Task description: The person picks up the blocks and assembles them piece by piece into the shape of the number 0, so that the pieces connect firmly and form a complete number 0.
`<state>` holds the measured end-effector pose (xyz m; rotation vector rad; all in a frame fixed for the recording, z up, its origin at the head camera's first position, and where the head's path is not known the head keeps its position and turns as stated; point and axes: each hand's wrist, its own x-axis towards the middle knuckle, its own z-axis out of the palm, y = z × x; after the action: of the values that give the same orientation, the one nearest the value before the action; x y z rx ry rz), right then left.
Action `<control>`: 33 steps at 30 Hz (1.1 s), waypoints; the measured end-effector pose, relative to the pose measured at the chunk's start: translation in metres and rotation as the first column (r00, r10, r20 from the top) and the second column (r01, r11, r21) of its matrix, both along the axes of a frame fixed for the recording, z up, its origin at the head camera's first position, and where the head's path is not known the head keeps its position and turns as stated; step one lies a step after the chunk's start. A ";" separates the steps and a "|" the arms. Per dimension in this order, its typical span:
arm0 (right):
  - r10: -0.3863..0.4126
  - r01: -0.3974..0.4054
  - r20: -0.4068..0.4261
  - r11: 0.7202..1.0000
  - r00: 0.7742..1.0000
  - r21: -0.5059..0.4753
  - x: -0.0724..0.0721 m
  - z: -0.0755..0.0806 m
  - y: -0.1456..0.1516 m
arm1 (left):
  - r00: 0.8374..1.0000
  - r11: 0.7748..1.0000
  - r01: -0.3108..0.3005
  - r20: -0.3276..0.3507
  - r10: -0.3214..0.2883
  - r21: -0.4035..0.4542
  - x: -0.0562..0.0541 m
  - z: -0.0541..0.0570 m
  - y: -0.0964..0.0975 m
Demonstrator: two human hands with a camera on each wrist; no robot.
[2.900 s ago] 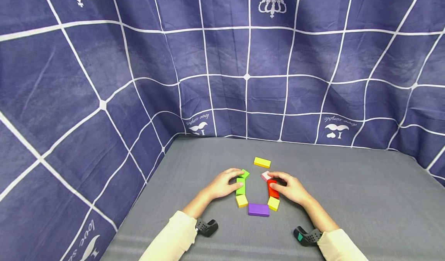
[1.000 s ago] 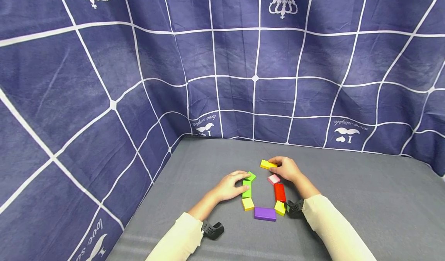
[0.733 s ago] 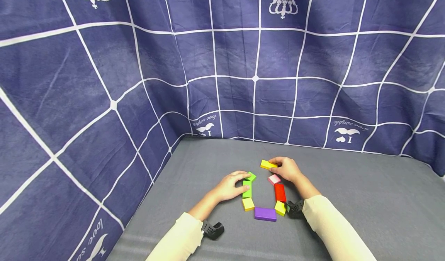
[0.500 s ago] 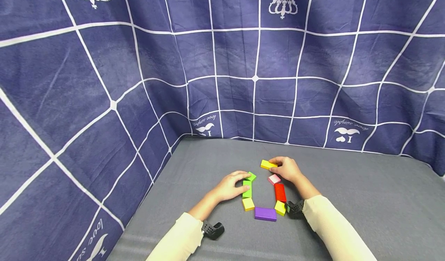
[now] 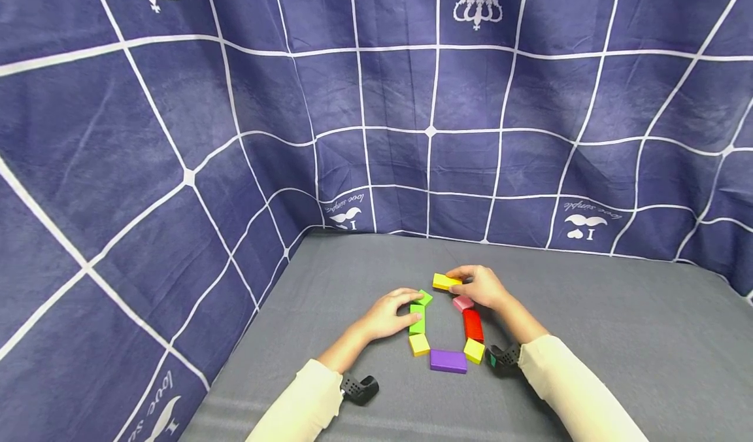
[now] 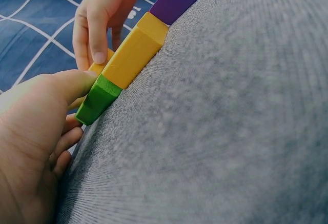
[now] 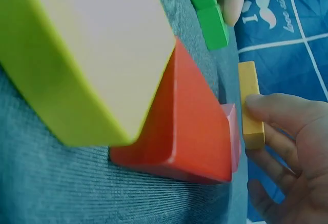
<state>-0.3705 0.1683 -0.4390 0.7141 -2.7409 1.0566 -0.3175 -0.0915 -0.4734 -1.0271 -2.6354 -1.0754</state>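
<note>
In the head view my right hand [image 5: 484, 288] pinches a yellow rectangular block [image 5: 440, 281] at the far side of a ring of blocks. The right wrist view shows thumb and fingers on opposite sides of that yellow block [image 7: 249, 85]. My left hand [image 5: 385, 316] rests at the ring's left side, fingertips on a small green block [image 5: 426, 299] and thumb across a longer green block [image 5: 417, 327]. Below the right hand lie a pink block [image 5: 463, 304] and a red block [image 5: 473, 325].
An orange-yellow block [image 5: 419, 345], a purple block [image 5: 448, 361] and another yellow block [image 5: 474, 351] form the near side of the ring. The grey tabletop [image 5: 329, 278] meets a blue checked curtain [image 5: 394, 161] behind and at left.
My right hand has gone from the pink and red blocks to the far yellow block. Within the last half second that block has shifted slightly left. My left hand has stayed at the green blocks.
</note>
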 end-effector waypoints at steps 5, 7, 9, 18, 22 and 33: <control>0.039 -0.039 0.043 0.999 0.998 0.013 0.004 0.003 -0.003 | 1.000 1.000 -0.002 0.009 0.002 -0.009 0.000 0.001 -0.001; 0.051 -0.053 0.053 0.998 0.997 0.021 0.005 0.003 -0.004 | 1.000 1.000 -0.002 0.011 0.002 -0.013 0.000 0.001 -0.001; 0.060 -0.061 0.056 0.998 0.997 0.029 0.006 0.002 -0.006 | 1.000 1.000 -0.001 0.014 0.001 -0.010 0.000 0.001 -0.001; 0.055 -0.057 0.043 0.997 0.998 0.042 0.006 0.000 -0.010 | 1.000 1.000 -0.009 0.024 0.009 -0.015 0.000 0.001 -0.001; 0.052 -0.054 0.033 0.997 0.998 0.050 0.005 -0.004 -0.010 | 1.000 1.000 -0.013 0.025 0.013 -0.017 0.000 -0.001 0.000; 0.048 -0.050 0.039 0.998 0.998 0.048 0.005 -0.008 -0.012 | 1.000 1.000 -0.009 0.016 0.010 -0.020 -0.001 0.000 0.000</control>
<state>-0.3654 0.1560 -0.4473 0.7794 -2.8045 1.0255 -0.3181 -0.0919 -0.4734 -1.0126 -2.6660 -1.0626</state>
